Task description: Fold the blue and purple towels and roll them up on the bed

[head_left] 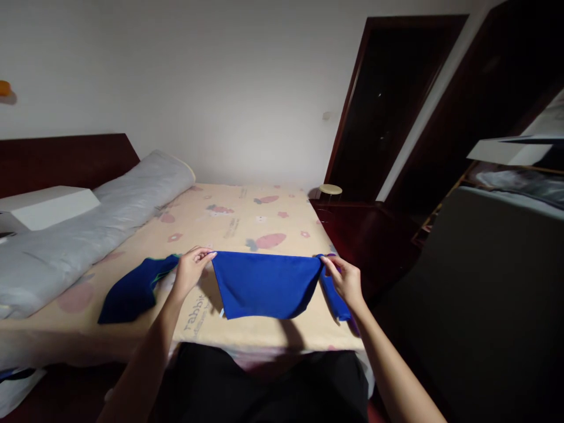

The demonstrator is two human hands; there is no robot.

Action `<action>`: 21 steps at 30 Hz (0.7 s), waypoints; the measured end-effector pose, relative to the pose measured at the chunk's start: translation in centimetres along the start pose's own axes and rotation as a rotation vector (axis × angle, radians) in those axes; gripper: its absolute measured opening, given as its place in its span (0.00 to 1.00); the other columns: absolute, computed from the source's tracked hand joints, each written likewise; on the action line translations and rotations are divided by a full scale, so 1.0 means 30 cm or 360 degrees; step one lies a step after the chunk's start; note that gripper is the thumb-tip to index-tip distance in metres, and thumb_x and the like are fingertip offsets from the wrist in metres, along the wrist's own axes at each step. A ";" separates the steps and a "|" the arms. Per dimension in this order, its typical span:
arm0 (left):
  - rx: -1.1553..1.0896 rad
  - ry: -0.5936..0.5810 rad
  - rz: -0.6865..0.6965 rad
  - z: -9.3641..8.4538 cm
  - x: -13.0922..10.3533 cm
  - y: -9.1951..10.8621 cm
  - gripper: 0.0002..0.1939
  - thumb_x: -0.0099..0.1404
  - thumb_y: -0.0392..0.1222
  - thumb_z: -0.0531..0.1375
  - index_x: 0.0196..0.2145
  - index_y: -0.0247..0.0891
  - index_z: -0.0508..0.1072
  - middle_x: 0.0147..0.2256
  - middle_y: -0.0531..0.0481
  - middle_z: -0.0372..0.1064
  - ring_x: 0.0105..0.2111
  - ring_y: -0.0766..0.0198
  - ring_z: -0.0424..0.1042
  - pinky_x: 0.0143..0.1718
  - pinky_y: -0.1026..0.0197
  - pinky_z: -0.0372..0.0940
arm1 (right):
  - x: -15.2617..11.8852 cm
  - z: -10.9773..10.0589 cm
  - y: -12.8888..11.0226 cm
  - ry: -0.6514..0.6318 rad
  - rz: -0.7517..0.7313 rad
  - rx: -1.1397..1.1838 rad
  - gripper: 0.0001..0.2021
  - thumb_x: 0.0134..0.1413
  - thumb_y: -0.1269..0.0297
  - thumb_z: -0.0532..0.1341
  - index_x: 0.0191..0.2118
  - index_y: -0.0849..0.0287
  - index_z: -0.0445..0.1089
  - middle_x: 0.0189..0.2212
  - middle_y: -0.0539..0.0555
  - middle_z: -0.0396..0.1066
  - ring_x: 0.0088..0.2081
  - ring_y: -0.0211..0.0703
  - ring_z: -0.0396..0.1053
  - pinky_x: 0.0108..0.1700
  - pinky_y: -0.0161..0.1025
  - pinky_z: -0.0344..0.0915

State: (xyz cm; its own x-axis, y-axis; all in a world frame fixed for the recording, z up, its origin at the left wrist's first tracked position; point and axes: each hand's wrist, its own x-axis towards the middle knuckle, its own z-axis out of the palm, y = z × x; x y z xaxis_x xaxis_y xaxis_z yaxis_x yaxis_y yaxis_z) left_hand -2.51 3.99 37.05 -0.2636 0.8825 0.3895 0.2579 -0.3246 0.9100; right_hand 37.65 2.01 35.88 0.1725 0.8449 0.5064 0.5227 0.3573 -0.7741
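A blue piece of cloth (267,285) hangs stretched between my two hands above the bed; its exact kind is not clear. My left hand (191,269) pinches its upper left corner, and my right hand (346,279) pinches the upper right corner. Near its lower left edge shows a small white tag (222,313). Left of my left hand lies a dark blue garment (132,294) with green edging, flat on the sheet. Partly behind my right hand, another folded blue cloth (335,299) with a purple edge lies at the bed's right side.
The bed (247,229) has a cream sheet with strawberry prints. A long grey roll (145,182) and a white box (53,205) lie on its left. Beyond the right edge are a round stool (330,189), a dark door (392,106) and a large grey covered object (480,282).
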 end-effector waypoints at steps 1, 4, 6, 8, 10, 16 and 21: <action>-0.0002 -0.0040 -0.0025 0.000 0.034 -0.002 0.15 0.43 0.52 0.72 0.25 0.40 0.78 0.28 0.50 0.75 0.31 0.62 0.72 0.34 0.63 0.65 | 0.024 0.012 0.008 -0.0017 0.0007 0.0007 0.26 0.52 0.36 0.57 0.29 0.57 0.75 0.16 0.50 0.67 0.20 0.41 0.65 0.26 0.37 0.61; -0.0009 -0.0176 -0.0116 0.004 0.137 -0.015 0.17 0.39 0.52 0.73 0.24 0.39 0.77 0.25 0.50 0.75 0.28 0.64 0.71 0.30 0.64 0.63 | 0.116 0.062 0.038 -0.0091 0.0080 0.0077 0.29 0.48 0.32 0.57 0.23 0.57 0.72 0.13 0.48 0.63 0.17 0.38 0.61 0.22 0.36 0.57; -0.0010 -0.0253 -0.0163 0.013 0.192 -0.028 0.19 0.38 0.54 0.73 0.23 0.38 0.76 0.20 0.52 0.72 0.22 0.66 0.67 0.24 0.65 0.61 | 0.182 0.101 0.053 -0.0124 0.0115 0.0123 0.31 0.45 0.29 0.57 0.17 0.56 0.67 0.11 0.48 0.62 0.16 0.37 0.60 0.21 0.35 0.56; -0.0010 -0.0322 -0.0204 0.027 0.235 -0.040 0.21 0.39 0.56 0.72 0.23 0.37 0.75 0.16 0.53 0.70 0.16 0.69 0.62 0.20 0.65 0.58 | 0.245 0.141 0.059 -0.0145 0.0119 0.0157 0.32 0.42 0.28 0.58 0.14 0.56 0.64 0.09 0.49 0.62 0.14 0.36 0.59 0.21 0.35 0.56; -0.0021 -0.0361 -0.0232 0.045 0.272 -0.049 0.24 0.40 0.60 0.71 0.25 0.36 0.74 0.18 0.50 0.72 0.15 0.69 0.62 0.19 0.65 0.59 | 0.305 0.178 0.054 -0.0170 0.0127 0.0213 0.33 0.40 0.27 0.57 0.14 0.56 0.64 0.10 0.50 0.64 0.13 0.36 0.59 0.20 0.35 0.57; -0.0024 -0.0316 -0.0163 0.058 0.387 -0.063 0.29 0.44 0.64 0.68 0.32 0.35 0.73 0.29 0.42 0.78 0.24 0.62 0.73 0.29 0.58 0.69 | 0.445 0.205 0.024 -0.0223 0.0088 0.0420 0.34 0.42 0.27 0.56 0.27 0.60 0.70 0.23 0.58 0.76 0.20 0.42 0.69 0.23 0.36 0.63; 0.0120 -0.0320 -0.0095 -0.001 0.315 -0.174 0.26 0.47 0.62 0.67 0.34 0.38 0.74 0.30 0.45 0.78 0.30 0.59 0.74 0.35 0.56 0.69 | 0.390 0.150 0.093 -0.0459 0.0065 0.0424 0.28 0.48 0.35 0.60 0.31 0.60 0.73 0.29 0.57 0.77 0.26 0.42 0.71 0.33 0.38 0.67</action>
State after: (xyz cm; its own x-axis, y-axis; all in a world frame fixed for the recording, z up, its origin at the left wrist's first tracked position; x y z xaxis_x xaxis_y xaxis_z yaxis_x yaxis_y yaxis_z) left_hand -6.38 14.01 35.98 -0.0916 0.9520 0.2921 0.3179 -0.2501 0.9145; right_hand 37.36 14.67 37.94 -0.0729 0.9243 0.3747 0.2790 0.3796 -0.8821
